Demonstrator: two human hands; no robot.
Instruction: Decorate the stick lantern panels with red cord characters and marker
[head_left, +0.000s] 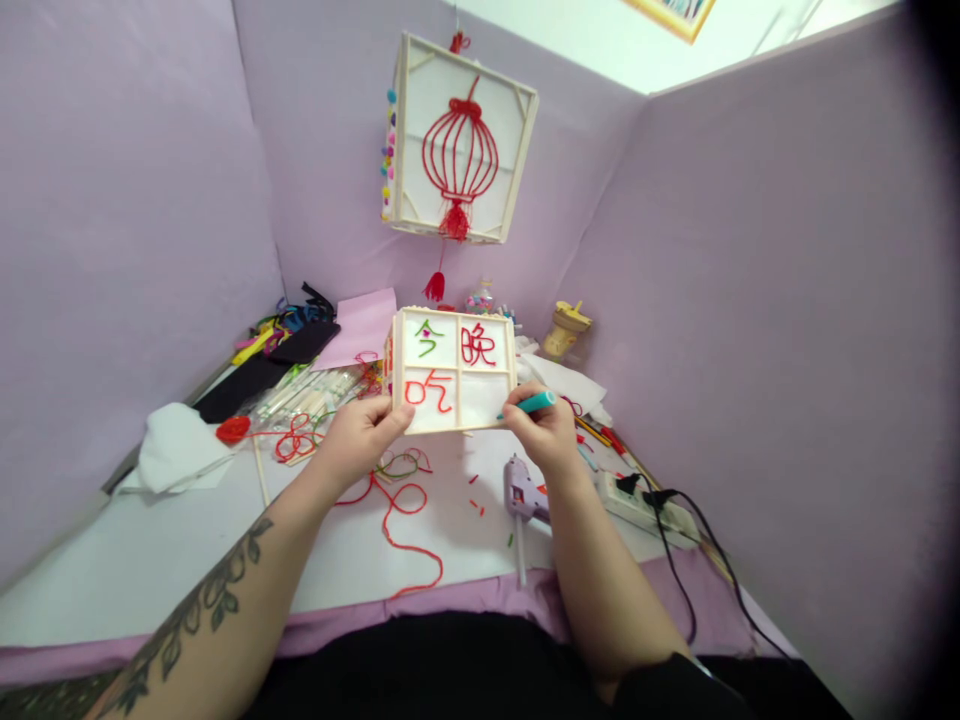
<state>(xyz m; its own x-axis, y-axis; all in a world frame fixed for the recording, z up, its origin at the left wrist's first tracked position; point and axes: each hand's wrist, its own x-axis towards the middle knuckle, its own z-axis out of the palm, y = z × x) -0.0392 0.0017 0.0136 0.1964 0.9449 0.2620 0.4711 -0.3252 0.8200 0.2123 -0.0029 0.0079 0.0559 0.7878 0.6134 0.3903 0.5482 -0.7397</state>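
Note:
My left hand (365, 432) grips the lower left corner of a small wooden-framed box lantern (458, 345), thumb on its front. Its white face is split into four panes; three bear characters in green and red yarn, and the lower right pane is blank white. In my right hand (541, 425) is a teal marker (535, 402), its tip against the lower right edge of the box. Below the box, a lilac glue gun (520, 490) lies on the table beside my right forearm. Loose red yarn (409, 547) curls across the tabletop between my arms.
A larger box lantern (461, 140) with a red lantern design and tassel hangs above. At right lies a power strip (649, 508) with black cables. A yellow cup (566, 328) stands at the back. Bagged sticks (304, 393) and white cloth (176, 448) lie left. Lilac panels enclose the table.

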